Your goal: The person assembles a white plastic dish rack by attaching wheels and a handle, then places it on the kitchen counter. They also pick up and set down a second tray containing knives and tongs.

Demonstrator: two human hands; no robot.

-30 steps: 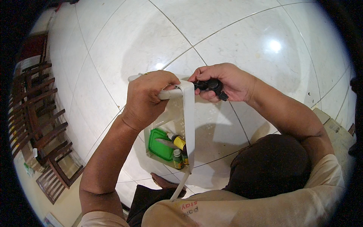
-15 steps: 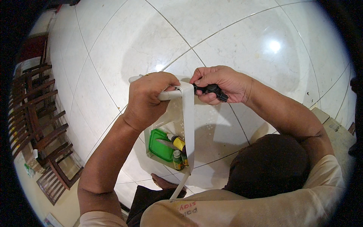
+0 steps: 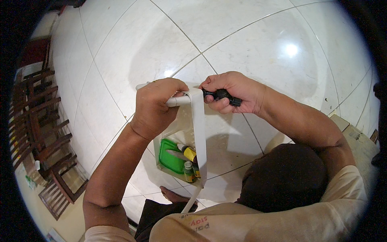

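Observation:
My left hand (image 3: 155, 99) is closed around a white tube (image 3: 178, 101) at the upper rim of a clear-walled container with a white edge strip (image 3: 197, 121). The tube's end pokes out beyond my fingers. Just right of the strip's top corner, my right hand (image 3: 238, 90) grips a black plastic fitting (image 3: 221, 95) with a knobbed middle. Thumb and forefinger pinch near the strip; whether the fitting touches it, I cannot tell. Low in the container area lie a green plastic box (image 3: 171, 156), a yellow-and-black bottle (image 3: 188, 153) and a small green bottle (image 3: 188, 171).
Pale floor tiles (image 3: 250, 44) surround the container. Dark wooden slatted furniture (image 3: 38, 121) stands along the left. A flat cardboard-like piece (image 3: 356, 139) lies at the right. A thin white tube (image 3: 192, 198) slants toward my body. My knee in dark cloth (image 3: 284, 177) rises at lower right.
Both hands keep their grips. The white strip's top corner and the black fitting have shifted slightly left, my right hand with them.

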